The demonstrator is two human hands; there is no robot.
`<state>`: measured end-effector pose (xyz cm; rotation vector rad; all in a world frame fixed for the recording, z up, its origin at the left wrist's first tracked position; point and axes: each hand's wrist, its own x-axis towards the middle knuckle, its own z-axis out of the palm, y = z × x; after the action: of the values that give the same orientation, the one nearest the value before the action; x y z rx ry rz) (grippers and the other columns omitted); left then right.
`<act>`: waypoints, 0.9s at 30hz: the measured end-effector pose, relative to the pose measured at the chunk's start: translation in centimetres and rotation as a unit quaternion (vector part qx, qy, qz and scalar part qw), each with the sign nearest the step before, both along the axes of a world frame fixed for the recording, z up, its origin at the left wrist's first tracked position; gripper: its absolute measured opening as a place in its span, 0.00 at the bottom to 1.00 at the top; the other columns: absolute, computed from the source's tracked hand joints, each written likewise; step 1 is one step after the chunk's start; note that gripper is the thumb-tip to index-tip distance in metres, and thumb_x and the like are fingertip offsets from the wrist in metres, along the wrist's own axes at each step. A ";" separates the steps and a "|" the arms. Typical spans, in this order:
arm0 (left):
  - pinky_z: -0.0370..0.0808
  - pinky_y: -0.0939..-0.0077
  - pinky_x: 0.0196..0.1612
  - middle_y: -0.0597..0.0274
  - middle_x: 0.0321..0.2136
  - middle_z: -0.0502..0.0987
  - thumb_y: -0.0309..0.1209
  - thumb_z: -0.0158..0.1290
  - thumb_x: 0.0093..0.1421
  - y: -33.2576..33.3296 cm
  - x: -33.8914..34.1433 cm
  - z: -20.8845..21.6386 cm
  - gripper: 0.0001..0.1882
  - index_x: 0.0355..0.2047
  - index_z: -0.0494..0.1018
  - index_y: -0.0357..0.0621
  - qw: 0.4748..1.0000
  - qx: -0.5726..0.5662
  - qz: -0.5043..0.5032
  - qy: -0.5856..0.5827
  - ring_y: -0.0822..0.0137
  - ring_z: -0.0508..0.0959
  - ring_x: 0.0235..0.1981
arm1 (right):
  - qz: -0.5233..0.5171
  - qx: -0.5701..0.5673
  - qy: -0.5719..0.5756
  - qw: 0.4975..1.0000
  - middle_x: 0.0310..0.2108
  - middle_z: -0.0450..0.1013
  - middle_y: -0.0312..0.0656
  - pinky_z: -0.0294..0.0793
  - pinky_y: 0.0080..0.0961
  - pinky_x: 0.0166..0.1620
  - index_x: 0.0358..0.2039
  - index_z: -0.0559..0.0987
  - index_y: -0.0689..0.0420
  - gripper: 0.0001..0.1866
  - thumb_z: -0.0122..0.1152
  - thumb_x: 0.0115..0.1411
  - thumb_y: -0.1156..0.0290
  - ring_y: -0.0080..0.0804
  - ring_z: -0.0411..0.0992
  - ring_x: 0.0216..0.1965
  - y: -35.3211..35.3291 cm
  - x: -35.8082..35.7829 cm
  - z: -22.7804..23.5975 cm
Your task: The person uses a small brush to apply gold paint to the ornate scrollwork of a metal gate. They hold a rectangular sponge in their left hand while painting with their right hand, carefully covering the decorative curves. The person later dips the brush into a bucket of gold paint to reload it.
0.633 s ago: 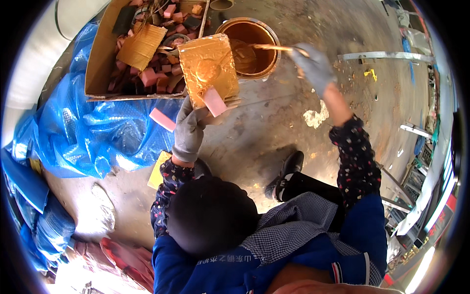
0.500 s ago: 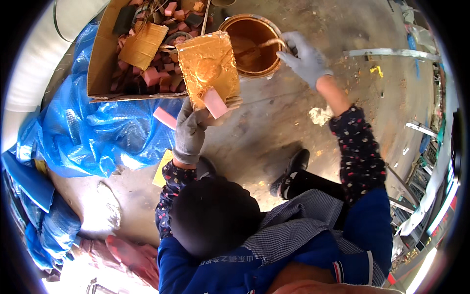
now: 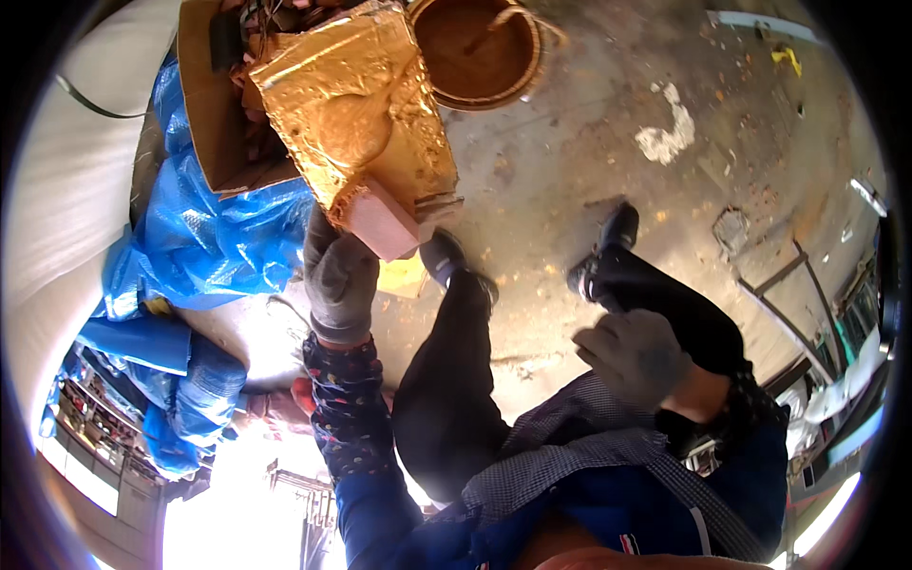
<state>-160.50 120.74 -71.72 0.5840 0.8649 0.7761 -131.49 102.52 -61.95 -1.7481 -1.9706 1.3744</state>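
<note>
My left hand (image 3: 340, 275), in a grey glove, grips the near edge of a cardboard piece (image 3: 418, 133) coated in wet gold paint. A thick pool of paint lies in its middle. On the near edge sits a pink foam block (image 3: 382, 221), its far end smeared with gold; part of my hand is hidden under the cardboard. My right hand (image 3: 632, 356), gloved too, is drawn back near my right thigh with its fingers curled in. Nothing sticks out of it. Beyond the cardboard stands a round bucket (image 3: 530, 71) of gold-brown paint, a stick (image 3: 496, 21) leaning in it.
At the upper left is an open cardboard box (image 3: 204, 104) holding several loose pieces, partly behind the painted cardboard. Blue plastic sheeting (image 3: 214, 228) bunches up beside it. A whitish scrap (image 3: 670, 133) and a yellow bit (image 3: 787, 60) lie on the floor. Metal frames (image 3: 788, 294) stand at the right.
My right hand has left the stick at the bucket and come back toward my body. The painted cardboard now appears closer and larger. My view has shifted, showing more of my legs.
</note>
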 end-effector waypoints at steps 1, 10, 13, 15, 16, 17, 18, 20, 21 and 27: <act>0.67 0.62 0.62 0.56 0.56 0.72 0.30 0.55 0.56 0.2 0.7 2.3 0.32 0.61 0.64 0.37 1.000 -0.007 -0.010 -0.002 0.59 0.73 0.57 | 0.010 -0.032 0.003 0.999 0.23 0.72 0.41 0.73 0.38 0.29 0.32 0.76 0.54 0.06 0.59 0.57 0.66 0.42 0.74 0.24 -0.7 -0.2 0.2; 0.69 0.64 0.60 0.54 0.57 0.70 0.24 0.46 0.61 -4.7 6.6 24.7 0.28 0.63 0.61 0.36 0.986 0.054 -0.136 0.075 0.59 0.73 0.57 | -0.214 -0.105 -0.068 0.969 0.32 0.76 0.48 0.76 0.45 0.36 0.36 0.76 0.54 0.10 0.53 0.63 0.62 0.51 0.77 0.33 -12.5 -8.2 -1.1; 0.72 0.65 0.57 0.49 0.55 0.72 0.20 0.45 0.61 -7.3 9.2 34.2 0.20 0.54 0.68 0.30 0.873 0.351 -0.280 0.191 0.56 0.74 0.55 | -0.379 -0.042 -0.005 0.924 0.35 0.75 0.46 0.76 0.43 0.37 0.37 0.77 0.53 0.06 0.56 0.61 0.66 0.50 0.76 0.34 -20.6 -13.9 5.2; 0.74 0.66 0.54 0.45 0.54 0.73 0.17 0.44 0.61 -9.9 10.3 40.8 0.15 0.47 0.73 0.27 0.797 0.470 -0.322 0.201 0.54 0.75 0.54 | -0.457 -0.057 0.060 0.885 0.37 0.74 0.45 0.77 0.41 0.39 0.39 0.76 0.53 0.07 0.58 0.60 0.69 0.48 0.76 0.36 -23.4 -15.3 14.7; 0.74 0.66 0.55 0.46 0.55 0.71 0.18 0.43 0.63 -11.9 10.9 44.2 0.16 0.49 0.71 0.23 0.831 0.403 -0.329 0.196 0.56 0.74 0.54 | -0.469 -0.054 0.053 0.880 0.38 0.74 0.45 0.77 0.42 0.39 0.40 0.76 0.52 0.08 0.58 0.60 0.68 0.48 0.77 0.36 -24.2 -14.4 20.2; 0.73 0.65 0.57 0.48 0.57 0.70 0.19 0.44 0.62 -13.0 10.6 45.9 0.19 0.54 0.68 0.26 0.872 0.324 -0.338 0.141 0.56 0.73 0.56 | -0.478 -0.053 0.050 0.876 0.38 0.75 0.45 0.76 0.42 0.38 0.41 0.76 0.51 0.09 0.58 0.60 0.67 0.49 0.77 0.36 -25.1 -13.6 25.5; 0.71 0.64 0.58 0.49 0.58 0.69 0.20 0.45 0.61 -14.2 10.4 47.7 0.24 0.58 0.65 0.29 0.904 0.242 -0.340 0.089 0.56 0.72 0.57 | -0.505 -0.046 0.056 0.860 0.39 0.75 0.45 0.76 0.39 0.40 0.41 0.76 0.53 0.09 0.58 0.60 0.68 0.48 0.77 0.37 -25.9 -13.1 29.5; 0.69 0.65 0.60 0.52 0.57 0.69 0.22 0.46 0.59 -17.8 12.0 52.3 0.28 0.62 0.62 0.32 0.946 0.012 -0.324 -0.029 0.58 0.72 0.57 | -0.574 0.008 0.037 0.818 0.38 0.75 0.45 0.76 0.37 0.41 0.40 0.77 0.54 0.08 0.57 0.60 0.69 0.47 0.77 0.37 -29.1 -12.4 35.0; 0.69 0.67 0.60 0.53 0.56 0.70 0.23 0.46 0.58 -19.4 13.3 52.8 0.29 0.62 0.61 0.32 0.940 -0.020 -0.341 -0.026 0.60 0.72 0.57 | -0.607 0.011 0.031 0.794 0.38 0.75 0.45 0.76 0.37 0.41 0.40 0.78 0.54 0.08 0.57 0.60 0.70 0.47 0.77 0.38 -30.5 -12.0 36.4; 0.70 0.70 0.59 0.57 0.55 0.70 0.23 0.46 0.59 -35.1 14.7 59.1 0.29 0.62 0.61 0.34 0.890 -0.031 -0.450 -0.065 0.63 0.72 0.55 | -0.662 0.178 -0.015 0.728 0.37 0.76 0.46 0.76 0.35 0.41 0.39 0.79 0.56 0.09 0.60 0.57 0.74 0.46 0.76 0.36 -44.9 -12.1 46.9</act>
<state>-145.76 85.65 -12.62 0.7742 0.4033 -0.0636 -143.55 57.57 -15.08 -2.1054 -0.4324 0.3769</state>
